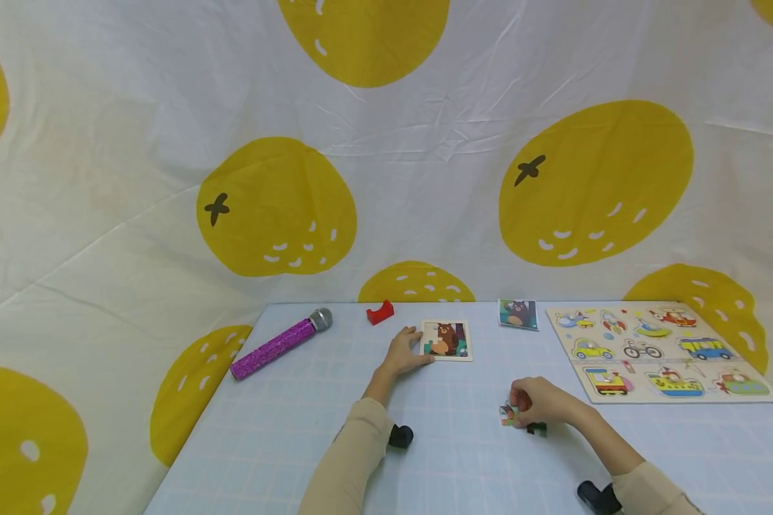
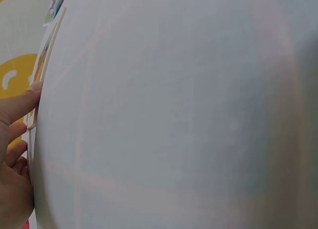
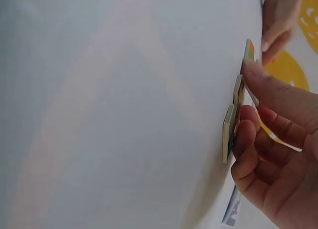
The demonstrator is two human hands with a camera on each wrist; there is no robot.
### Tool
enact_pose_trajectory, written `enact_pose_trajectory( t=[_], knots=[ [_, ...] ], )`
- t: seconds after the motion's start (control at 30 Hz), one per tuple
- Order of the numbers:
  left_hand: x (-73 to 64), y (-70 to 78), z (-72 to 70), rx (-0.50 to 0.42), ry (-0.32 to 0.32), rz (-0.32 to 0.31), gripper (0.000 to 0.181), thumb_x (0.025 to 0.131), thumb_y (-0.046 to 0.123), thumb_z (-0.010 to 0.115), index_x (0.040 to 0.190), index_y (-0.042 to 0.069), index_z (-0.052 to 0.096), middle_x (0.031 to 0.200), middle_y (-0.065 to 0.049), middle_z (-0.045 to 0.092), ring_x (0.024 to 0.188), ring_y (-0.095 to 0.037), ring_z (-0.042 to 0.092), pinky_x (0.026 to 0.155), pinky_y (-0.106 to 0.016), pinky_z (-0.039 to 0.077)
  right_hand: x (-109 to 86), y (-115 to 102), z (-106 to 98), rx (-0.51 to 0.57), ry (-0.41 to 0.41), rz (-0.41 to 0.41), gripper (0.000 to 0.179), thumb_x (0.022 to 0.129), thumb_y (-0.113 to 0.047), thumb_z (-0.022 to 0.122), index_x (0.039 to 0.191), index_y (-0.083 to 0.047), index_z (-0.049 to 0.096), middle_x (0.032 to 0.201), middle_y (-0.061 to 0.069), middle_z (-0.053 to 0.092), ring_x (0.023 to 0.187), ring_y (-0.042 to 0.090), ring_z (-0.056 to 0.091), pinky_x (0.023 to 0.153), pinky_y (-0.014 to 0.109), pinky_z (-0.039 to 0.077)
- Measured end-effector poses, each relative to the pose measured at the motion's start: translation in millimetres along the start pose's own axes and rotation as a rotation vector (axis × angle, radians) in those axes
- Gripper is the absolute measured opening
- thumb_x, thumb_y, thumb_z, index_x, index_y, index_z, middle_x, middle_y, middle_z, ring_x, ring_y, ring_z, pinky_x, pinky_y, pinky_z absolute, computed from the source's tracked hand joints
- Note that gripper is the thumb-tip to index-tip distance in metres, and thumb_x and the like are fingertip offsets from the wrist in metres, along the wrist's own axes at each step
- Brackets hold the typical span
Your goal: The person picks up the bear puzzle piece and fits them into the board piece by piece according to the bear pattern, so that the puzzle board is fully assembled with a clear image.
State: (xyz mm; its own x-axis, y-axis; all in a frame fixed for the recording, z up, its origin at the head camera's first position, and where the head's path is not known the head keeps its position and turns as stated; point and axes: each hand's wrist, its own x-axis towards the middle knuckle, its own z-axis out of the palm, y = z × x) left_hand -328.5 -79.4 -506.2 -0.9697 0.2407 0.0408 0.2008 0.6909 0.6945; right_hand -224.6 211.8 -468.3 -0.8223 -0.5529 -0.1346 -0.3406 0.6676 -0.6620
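Note:
At the middle of the table lies a small square jigsaw puzzle (image 1: 446, 359) with a bear picture and a pale frame. My left hand (image 1: 402, 355) holds its left side, thumb at the near edge and fingers at the left edge. The left wrist view shows the thumb on the frame's edge. Nearer and to the right, my right hand (image 1: 542, 402) pinches a small puzzle piece (image 1: 508, 415) with orange and green on it. A dark green piece (image 1: 537, 428) lies beneath that hand. In the right wrist view, pale-edged pieces (image 3: 227, 134) sit close against the curled fingers.
A bear picture card (image 1: 518, 315) lies at the back, right of the puzzle. Further right is a large vehicle puzzle board (image 1: 657, 350). A red curved block (image 1: 380, 312) and a purple glitter microphone (image 1: 277, 348) lie to the left. Behind the table hangs a fruit-patterned cloth (image 1: 425, 200).

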Motion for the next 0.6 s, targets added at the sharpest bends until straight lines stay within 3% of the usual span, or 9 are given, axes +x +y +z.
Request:
enact_pose_trajectory(
  t=[0.3, 0.43, 0.6],
  knots=[
    [0.2, -0.1, 0.4, -0.007, 0.000, -0.004, 0.064, 0.080, 0.025, 0.075, 0.132, -0.003, 0.051, 0.144, -0.017, 0.040, 0.138, -0.033, 0.028, 0.111, -0.049, 0.027, 9.1, 10, -10, 0.134, 0.046, 0.003, 0.015, 0.080, -0.010, 0.072, 0.081, -0.005, 0.058, 0.070, 0.000, 0.057, 0.062, 0.012, 0.053, 0.055, 0.022, 0.046],
    [1.0, -0.8, 1.2, -0.004, 0.006, 0.004, 0.064, 0.080, 0.025, 0.075, 0.131, -0.003, 0.052, 0.143, -0.017, 0.041, 0.137, -0.033, 0.029, 0.110, -0.049, 0.028, 16.5, 9, -19, 0.230, 0.106, -0.004, 0.021, 0.083, -0.011, 0.070, 0.094, 0.001, 0.057, 0.075, 0.004, 0.063, 0.067, 0.016, 0.057, 0.057, 0.023, 0.047],
    [1.3, -1.5, 2.1, -0.003, 0.011, 0.002, 0.064, 0.079, 0.026, 0.075, 0.131, -0.002, 0.052, 0.143, -0.017, 0.042, 0.137, -0.033, 0.029, 0.110, -0.048, 0.028, 27.1, 3, -28, 0.360, 0.221, -0.019, 0.033, 0.089, -0.008, 0.063, 0.114, 0.009, 0.052, 0.087, 0.014, 0.066, 0.075, 0.030, 0.065, 0.065, 0.029, 0.057]
  ],
)
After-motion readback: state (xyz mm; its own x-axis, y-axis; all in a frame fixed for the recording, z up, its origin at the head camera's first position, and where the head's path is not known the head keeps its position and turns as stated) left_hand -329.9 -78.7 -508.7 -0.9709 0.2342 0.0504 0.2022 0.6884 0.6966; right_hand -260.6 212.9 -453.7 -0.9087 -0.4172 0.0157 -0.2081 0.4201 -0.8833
